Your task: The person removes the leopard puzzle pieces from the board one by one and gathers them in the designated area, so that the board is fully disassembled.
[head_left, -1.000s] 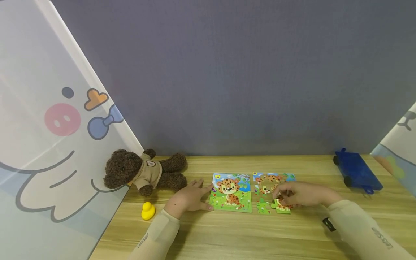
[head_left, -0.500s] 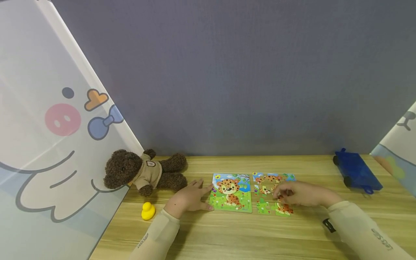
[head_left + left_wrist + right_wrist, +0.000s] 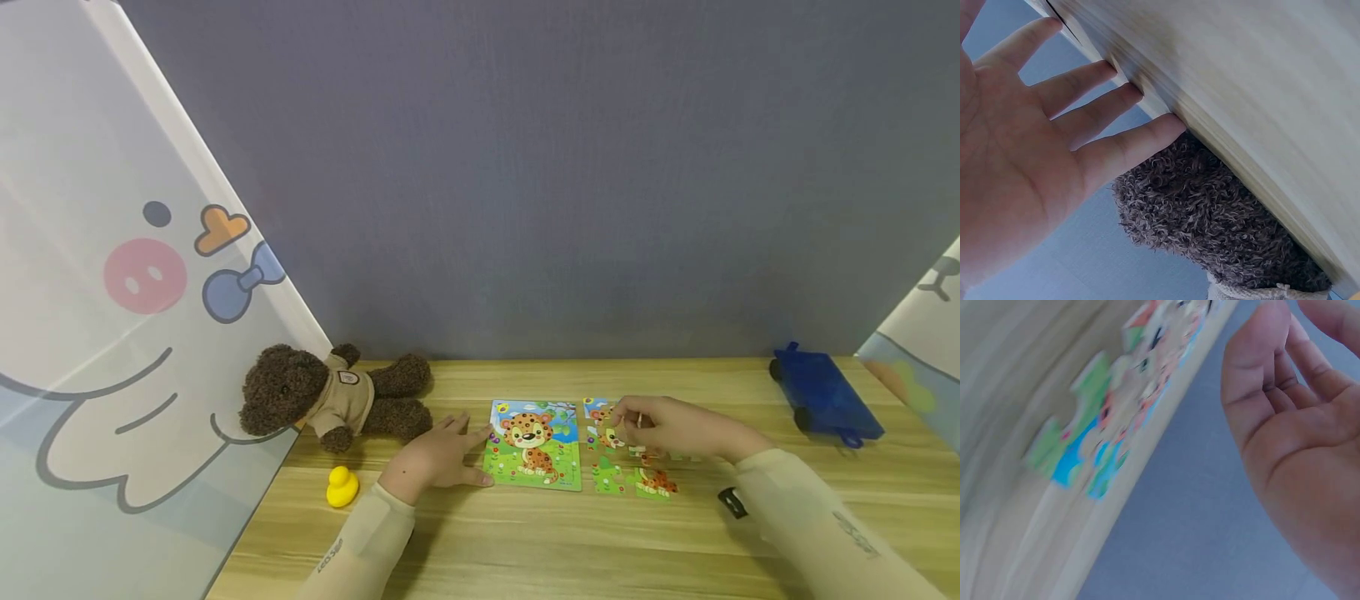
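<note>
My left hand (image 3: 446, 454) lies with spread fingers at the left edge of a square leopard picture board (image 3: 532, 467). In the left wrist view the fingers of that hand (image 3: 1016, 144) are straight. To the board's right lie loose jigsaw pieces of a like leopard picture, among them a green grass piece (image 3: 608, 479) and a piece with the leopard's body (image 3: 656, 483). My right hand (image 3: 667, 425) hovers over the upper pieces and hides some of them. In the right wrist view the thumb and fingers of this hand (image 3: 1304, 431) are loosely bent, with nothing seen between them.
A brown teddy bear (image 3: 348, 400) in a beige shirt lies at the back left, with a yellow rubber duck (image 3: 342, 487) in front of it. A blue toy cart (image 3: 825, 396) stands at the back right. A grey wall (image 3: 555, 208) closes off the wooden table's (image 3: 570, 542) far edge.
The leopard body piece has shifted slightly right and toward the front. My right hand has since left it, moving back and left over the upper pieces. My left hand stays put.
</note>
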Motion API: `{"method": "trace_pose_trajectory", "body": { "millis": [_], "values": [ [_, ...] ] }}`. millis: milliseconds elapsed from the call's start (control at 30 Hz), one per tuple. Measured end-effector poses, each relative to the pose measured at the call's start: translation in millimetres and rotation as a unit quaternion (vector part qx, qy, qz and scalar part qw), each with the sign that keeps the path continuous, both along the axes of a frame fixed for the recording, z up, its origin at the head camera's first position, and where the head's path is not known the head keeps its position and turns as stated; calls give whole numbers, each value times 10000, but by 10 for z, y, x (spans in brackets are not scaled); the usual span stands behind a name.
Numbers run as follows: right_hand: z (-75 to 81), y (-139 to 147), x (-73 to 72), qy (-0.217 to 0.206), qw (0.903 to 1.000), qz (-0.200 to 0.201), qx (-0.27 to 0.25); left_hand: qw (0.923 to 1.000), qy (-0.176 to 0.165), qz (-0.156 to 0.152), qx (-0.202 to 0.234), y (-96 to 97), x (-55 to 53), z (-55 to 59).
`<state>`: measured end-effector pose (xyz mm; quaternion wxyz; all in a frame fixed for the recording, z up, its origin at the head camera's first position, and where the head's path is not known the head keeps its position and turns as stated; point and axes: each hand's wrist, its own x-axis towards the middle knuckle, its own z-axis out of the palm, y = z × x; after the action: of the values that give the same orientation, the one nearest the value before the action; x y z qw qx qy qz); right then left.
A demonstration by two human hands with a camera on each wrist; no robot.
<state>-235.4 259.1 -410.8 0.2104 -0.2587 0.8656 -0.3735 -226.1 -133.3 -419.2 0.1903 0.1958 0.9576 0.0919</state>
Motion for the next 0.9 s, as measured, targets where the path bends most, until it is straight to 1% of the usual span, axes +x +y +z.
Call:
{"method": "trace_pose_trajectory", "body": {
  "millis": [167, 300, 533, 667, 767, 833, 900],
  "values": [
    [47, -161, -49, -39, 9999, 44, -155, 10000, 5, -12, -1, -1, -6, -15],
    [36, -281, -95, 14, 9996, 11, -282, 10000, -10, -11, 28, -3, -9, -14],
    [-87, -515, -148, -107, 9984, -18, -561, 10000, -13, -18, -24, -11, -19, -34],
    [-174, -666, -123, -495, 9961, -136, -724, 10000, -19, -7, -30, -17, -23, -45],
    [-225, -762, -101, -762, 9943, -278, -696, 10000, -22, -10, -15, -19, -24, -47],
    [-249, -810, -94, -749, 9950, -261, -607, 10000, -21, -10, 14, -19, -22, -40],
    [-270, -842, -93, -571, 9973, -166, -422, 10000, -9, -17, 40, -19, -18, -34]
  ]
}}
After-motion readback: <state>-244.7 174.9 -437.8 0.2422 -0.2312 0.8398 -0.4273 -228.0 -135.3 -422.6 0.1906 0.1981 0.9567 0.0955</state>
